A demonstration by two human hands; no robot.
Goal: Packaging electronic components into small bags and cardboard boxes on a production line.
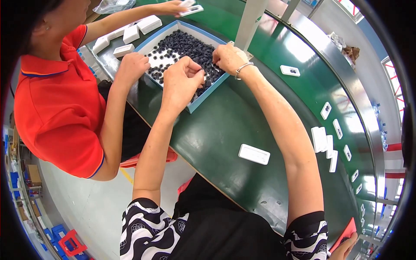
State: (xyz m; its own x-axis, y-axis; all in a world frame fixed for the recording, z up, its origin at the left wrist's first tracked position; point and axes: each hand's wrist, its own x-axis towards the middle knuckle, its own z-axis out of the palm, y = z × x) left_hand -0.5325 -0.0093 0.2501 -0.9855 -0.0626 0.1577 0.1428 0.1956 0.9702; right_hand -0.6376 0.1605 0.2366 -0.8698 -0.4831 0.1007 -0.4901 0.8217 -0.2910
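Note:
A shallow blue-edged box holds a heap of small black ring-like pieces, possibly ear tips. Above the box's near side, my left hand is closed in a pinch; whatever is between its fingertips is hidden. My right hand, with a bracelet at the wrist, reaches over the box's right edge. Its curled fingertips dip into the black pieces, so what they grip does not show. On the green work surface, between my forearms, lies a white rectangular tray with a shallow recess.
At left, a co-worker in a red shirt rests one hand by the box and holds white trays. White trays overlap on the right; one farther tray contains black pieces. Another person's hand holds something red at lower right.

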